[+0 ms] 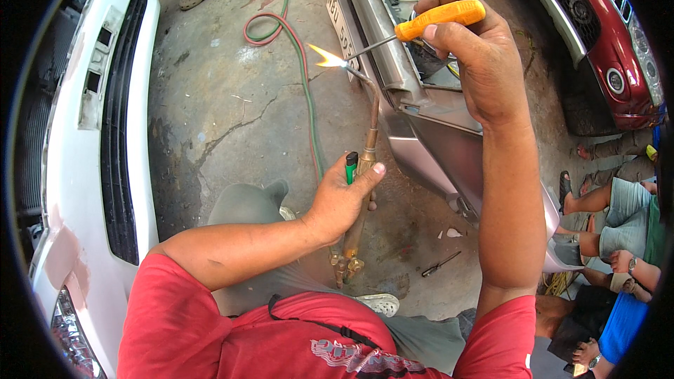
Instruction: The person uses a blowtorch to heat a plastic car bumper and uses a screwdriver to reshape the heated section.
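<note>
Yellow screwdriver (430,22) crosswise, slightly aslant, shaft (375,46) leftward toward torch flame (327,58).

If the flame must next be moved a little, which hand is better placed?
Probably the left hand: it grips the torch that bears the flame. The right hand holds an orange-handled screwdriver, which points toward the flame.

Floor: grey concrete (186,98) is spreading out, showing dark stains and pale patches.
Crack: a jagged line (241,127) is running across the concrete.
Left side: a white car bumper (84,182) is curving along the edge.
Upper right: a dark red vehicle (611,49) is showing its front.
Light: soft brightness is falling on the floor.
</note>
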A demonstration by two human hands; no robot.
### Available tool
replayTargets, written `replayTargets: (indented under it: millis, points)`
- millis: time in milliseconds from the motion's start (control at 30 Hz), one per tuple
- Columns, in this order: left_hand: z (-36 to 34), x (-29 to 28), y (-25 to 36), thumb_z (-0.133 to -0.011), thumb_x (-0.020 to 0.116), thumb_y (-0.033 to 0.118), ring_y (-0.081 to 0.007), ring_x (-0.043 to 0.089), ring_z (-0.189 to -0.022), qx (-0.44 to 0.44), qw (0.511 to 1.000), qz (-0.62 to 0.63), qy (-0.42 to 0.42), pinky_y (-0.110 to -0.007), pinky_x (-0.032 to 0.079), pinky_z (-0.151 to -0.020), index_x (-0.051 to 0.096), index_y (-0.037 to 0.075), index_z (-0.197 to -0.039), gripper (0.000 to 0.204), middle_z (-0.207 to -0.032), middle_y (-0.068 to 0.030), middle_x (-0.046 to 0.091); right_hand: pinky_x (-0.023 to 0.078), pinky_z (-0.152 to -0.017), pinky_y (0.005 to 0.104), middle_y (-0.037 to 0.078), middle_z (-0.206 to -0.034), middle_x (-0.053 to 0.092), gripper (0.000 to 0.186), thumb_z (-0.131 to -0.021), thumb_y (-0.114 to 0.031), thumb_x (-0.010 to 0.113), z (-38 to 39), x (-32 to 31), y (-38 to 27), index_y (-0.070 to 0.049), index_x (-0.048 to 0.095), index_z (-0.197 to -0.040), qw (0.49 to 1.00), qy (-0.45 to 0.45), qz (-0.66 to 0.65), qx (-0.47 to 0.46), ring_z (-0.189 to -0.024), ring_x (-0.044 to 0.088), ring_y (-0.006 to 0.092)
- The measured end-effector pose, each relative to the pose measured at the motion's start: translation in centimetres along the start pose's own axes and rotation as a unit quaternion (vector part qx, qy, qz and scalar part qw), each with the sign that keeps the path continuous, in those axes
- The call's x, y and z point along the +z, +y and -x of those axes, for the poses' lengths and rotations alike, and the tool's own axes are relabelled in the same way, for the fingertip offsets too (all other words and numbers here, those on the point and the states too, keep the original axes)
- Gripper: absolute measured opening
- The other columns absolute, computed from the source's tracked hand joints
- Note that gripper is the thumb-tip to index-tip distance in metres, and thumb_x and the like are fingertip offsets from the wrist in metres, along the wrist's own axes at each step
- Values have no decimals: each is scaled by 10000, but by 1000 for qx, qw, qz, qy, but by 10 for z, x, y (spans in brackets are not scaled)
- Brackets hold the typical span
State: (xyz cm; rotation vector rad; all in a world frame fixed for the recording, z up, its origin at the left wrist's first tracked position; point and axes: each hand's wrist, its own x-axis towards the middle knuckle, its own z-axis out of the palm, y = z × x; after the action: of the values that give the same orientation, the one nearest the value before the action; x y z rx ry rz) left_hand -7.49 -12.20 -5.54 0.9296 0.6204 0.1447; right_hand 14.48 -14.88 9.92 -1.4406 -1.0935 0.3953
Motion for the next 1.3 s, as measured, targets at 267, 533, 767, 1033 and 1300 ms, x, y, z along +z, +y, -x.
replayTargets:
  millis: [267, 533, 767, 1033, 1300]
  points:
    - [0, 0, 0, -1011, 732, 342, -131, 602, -807, -3, 1000, 0, 4, -322, 552, -695, 566, 97, -1125, 317, -902, -12, 587, 526, -857, 265, 56, -981, 727, 261, -853, -134, 732, 1, 0, 0, -23, 747, -1089, 1000, 2, -13, 10, -907, 670, 129]
    - [0, 0, 0, -1006, 738, 353, -133, 603, -806, 2, 1000, 5, 8, -325, 549, -700, 573, 97, -1130, 329, -896, -12, 591, 526, -854, 266, 68, -981, 733, 265, -855, -132, 728, 1, -2, 2, -15, 746, -1093, 1000, 3, -15, 8, -905, 677, 137]
    - [-2, 1, 3, -995, 749, 358, -144, 602, -797, 2, 1000, 3, 28, -334, 544, -693, 563, 94, -1147, 357, -886, -17, 587, 456, -780, 255, 33, -1027, 720, 231, -865, -101, 727, 0, 2, 2, -32, 750, -1085, 999, 38, 21, -12, -855, 585, 96]
    - [-37, -43, 45, -979, 741, 416, -176, 560, -743, 42, 982, 55, 176, -359, 535, -698, 526, 76, -1131, 430, -872, -42, 527, 518, -984, 400, 173, -1086, 651, 236, -902, -94, 669, 78, -18, -31, -6, 644, -1120, 991, 54, -86, -87, -927, 661, 237]
    - [-50, -54, 53, -989, 739, 387, -191, 567, -777, 68, 972, 80, 210, -368, 512, -727, 560, 100, -1005, 338, -859, -32, 535, 550, -759, 385, 150, -1064, 652, 422, -794, -124, 817, 207, 61, 33, -59, 706, -1196, 982, -128, 126, 66, -848, 670, 276]
